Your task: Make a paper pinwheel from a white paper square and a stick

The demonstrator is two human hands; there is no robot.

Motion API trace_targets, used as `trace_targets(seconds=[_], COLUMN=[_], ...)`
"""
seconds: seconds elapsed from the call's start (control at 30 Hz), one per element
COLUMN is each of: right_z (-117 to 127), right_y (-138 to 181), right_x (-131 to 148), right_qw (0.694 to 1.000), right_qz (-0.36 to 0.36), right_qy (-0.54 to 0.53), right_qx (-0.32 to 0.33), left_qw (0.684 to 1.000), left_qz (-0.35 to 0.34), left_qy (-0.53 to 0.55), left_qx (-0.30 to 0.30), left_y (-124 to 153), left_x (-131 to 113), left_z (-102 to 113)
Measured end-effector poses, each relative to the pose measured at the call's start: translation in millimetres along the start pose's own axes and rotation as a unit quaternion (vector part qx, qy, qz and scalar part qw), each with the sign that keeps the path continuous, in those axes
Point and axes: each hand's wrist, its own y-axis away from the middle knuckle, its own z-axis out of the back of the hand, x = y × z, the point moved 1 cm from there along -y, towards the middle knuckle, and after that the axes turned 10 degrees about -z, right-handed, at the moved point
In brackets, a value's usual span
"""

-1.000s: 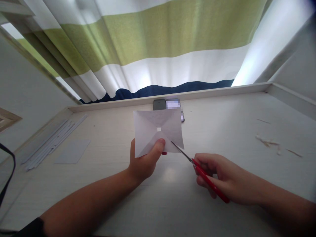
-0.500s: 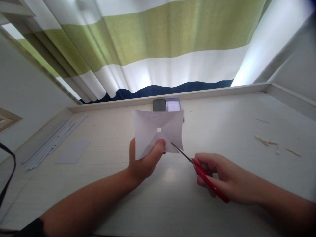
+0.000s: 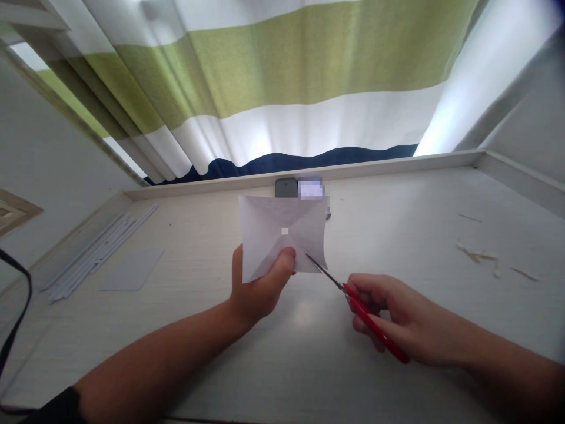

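Note:
In the middle of the head view, my left hand (image 3: 262, 291) grips a creased white sheet of paper (image 3: 265, 221) by its lower edge. The thumb lies on the near face and the other fingers are mostly hidden behind. A small square hole shows at the paper's centre, with fold lines running out from it toward the corners. My right hand (image 3: 392, 318) is closed around the red handles of a pair of scissors (image 3: 375, 324). The blades point up and left, look nearly closed, and overlap the paper's lower right part, right of the thumb.
A white desk (image 3: 212, 377) spreads below. At left lie several paper strips (image 3: 99, 259) and a flat paper piece (image 3: 132, 269). Wood-coloured scraps (image 3: 479, 253) lie at right. Behind the sheet rests a dark phone-like object (image 3: 286, 188). A striped curtain (image 3: 309, 65) hangs at the back.
Almost nothing differs. The view has shifted very slightly, while the paper, the scissors and both hands hold nearly the same positions.

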Motion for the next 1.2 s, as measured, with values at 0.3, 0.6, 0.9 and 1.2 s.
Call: trace_targets(seconds=[0.3,0.6,0.9,1.2], right_z=[3,3,1,-4], right_y=[4,4,4,4], right_x=[13,16,14,9], right_qw=[0.999,0.999,1.0,0.998], right_qz=[-0.02,-0.014,-0.012,0.016], right_qy=[0.029,0.05,0.021,-0.047], right_qx=[0.008,-0.008,-0.008,0.031], left_qw=[0.999,0.998,0.996,0.993], left_qz=[-0.005,0.0,-0.007,-0.016], left_qy=[-0.03,-0.032,-0.073,-0.117], left_qx=[-0.037,-0.06,-0.041,0.011], left_y=[-1,0,1,4], left_x=[4,4,-3,-4], left_z=[0,-1,0,2])
